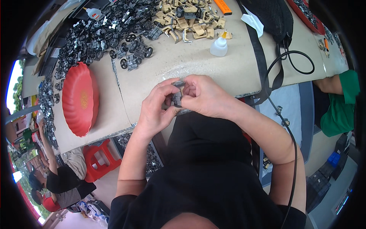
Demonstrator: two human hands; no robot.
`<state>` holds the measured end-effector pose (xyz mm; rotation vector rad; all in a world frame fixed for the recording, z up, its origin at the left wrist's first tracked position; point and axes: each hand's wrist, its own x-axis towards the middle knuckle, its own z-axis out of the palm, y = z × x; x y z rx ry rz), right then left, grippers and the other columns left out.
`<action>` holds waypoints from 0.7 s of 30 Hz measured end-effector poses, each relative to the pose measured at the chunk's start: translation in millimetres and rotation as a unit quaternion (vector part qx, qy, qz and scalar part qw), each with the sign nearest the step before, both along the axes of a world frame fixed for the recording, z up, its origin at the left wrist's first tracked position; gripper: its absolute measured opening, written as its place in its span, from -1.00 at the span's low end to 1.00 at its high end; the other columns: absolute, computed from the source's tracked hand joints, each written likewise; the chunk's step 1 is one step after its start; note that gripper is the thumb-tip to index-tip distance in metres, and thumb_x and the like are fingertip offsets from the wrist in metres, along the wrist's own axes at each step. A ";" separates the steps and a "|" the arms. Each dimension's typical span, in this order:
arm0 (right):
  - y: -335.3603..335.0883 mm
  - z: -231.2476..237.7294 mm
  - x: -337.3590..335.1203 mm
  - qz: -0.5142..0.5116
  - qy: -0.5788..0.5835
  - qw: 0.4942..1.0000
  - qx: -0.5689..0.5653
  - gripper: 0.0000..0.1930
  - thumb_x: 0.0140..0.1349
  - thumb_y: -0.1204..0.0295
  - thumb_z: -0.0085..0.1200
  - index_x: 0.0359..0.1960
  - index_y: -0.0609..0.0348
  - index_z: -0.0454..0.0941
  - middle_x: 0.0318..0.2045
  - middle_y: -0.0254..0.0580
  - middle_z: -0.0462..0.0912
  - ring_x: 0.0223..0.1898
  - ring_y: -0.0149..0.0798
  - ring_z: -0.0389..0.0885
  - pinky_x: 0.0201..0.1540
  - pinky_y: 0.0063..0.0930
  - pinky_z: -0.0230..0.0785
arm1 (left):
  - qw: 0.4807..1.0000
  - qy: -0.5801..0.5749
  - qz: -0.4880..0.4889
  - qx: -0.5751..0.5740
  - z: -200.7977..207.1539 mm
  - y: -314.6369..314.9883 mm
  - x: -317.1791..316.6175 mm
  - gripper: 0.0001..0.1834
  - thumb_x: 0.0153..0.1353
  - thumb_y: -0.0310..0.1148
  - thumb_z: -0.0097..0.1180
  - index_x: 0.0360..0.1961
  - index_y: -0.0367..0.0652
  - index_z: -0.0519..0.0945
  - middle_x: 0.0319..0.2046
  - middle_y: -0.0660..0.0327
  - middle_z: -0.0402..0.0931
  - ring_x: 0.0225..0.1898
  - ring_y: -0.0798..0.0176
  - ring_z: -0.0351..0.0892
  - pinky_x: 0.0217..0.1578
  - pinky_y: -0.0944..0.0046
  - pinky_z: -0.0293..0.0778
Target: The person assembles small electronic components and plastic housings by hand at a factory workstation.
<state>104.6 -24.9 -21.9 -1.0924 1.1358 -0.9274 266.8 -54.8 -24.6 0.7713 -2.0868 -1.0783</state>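
Close to the table's near edge, my left hand (pixel 155 106) and my right hand (pixel 207 95) grip a small dark grey toy vehicle part (pixel 176 98) between thumbs and fingers. The fingers cover much of it, so its exact shape is hard to make out. Beyond the hands lie a few wheeled toy chassis (pixel 130 62), grey with black wheels. Behind them spreads a large pile of similar black chassis (pixel 110 32). Next to that pile is a heap of tan plastic pieces (pixel 198 28), some with metallic-looking parts. A white dropper bottle (pixel 219 47) stands in front of the heap.
A red scalloped tray (pixel 81 103) sits at the left. Another bottle (pixel 93 14) lies among the black parts. At the right are a black mesh bag (pixel 272 19), a strap and a looping black cable (pixel 291 143). A red stool (pixel 100 160) and other people are nearby.
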 end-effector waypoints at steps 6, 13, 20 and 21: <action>-1.4 12.5 -2.2 0.018 -0.011 0.998 0.056 -0.81 -0.13 0.51 -0.02 -0.48 0.44 0.40 -0.66 -0.17 0.47 -0.58 -0.47 0.45 -0.60 -0.55 0.33 | 1.000 -0.020 0.008 0.000 0.7 -0.9 1.2 -0.57 -0.22 -0.55 0.27 -0.28 -0.19 0.36 -0.14 0.06 0.41 -0.53 0.45 0.36 -0.59 0.48 0.33; -0.5 19.0 -6.6 0.031 -0.085 0.994 0.056 -0.81 -0.06 0.53 -0.04 -0.39 0.41 0.39 -0.57 -0.23 0.47 -0.57 -0.50 0.44 -0.61 -0.64 0.36 | 1.000 0.009 0.012 0.022 4.6 -1.1 -0.7 -0.57 -0.21 -0.57 0.26 -0.27 -0.22 0.35 -0.12 0.07 0.40 -0.46 0.42 0.43 -0.51 0.47 0.40; -1.4 17.7 -11.6 0.062 -0.117 0.985 0.107 -0.82 0.07 0.51 -0.04 -0.31 0.38 0.38 -0.54 -0.25 0.47 -0.58 -0.51 0.44 -0.55 -0.68 0.36 | 0.990 0.066 -0.030 0.120 2.9 -5.7 3.8 -0.50 -0.17 -0.58 0.23 -0.18 -0.24 0.28 -0.07 0.04 0.35 -0.24 0.31 0.48 -0.27 0.37 0.45; -1.4 16.6 -11.9 0.048 -0.123 0.985 0.106 -0.81 0.06 0.50 -0.04 -0.32 0.40 0.38 -0.55 -0.23 0.47 -0.59 -0.51 0.45 -0.56 -0.67 0.37 | 0.990 0.063 -0.035 0.121 3.2 -6.1 3.0 -0.51 -0.16 -0.59 0.22 -0.18 -0.24 0.28 -0.06 0.03 0.34 -0.21 0.30 0.47 -0.26 0.36 0.44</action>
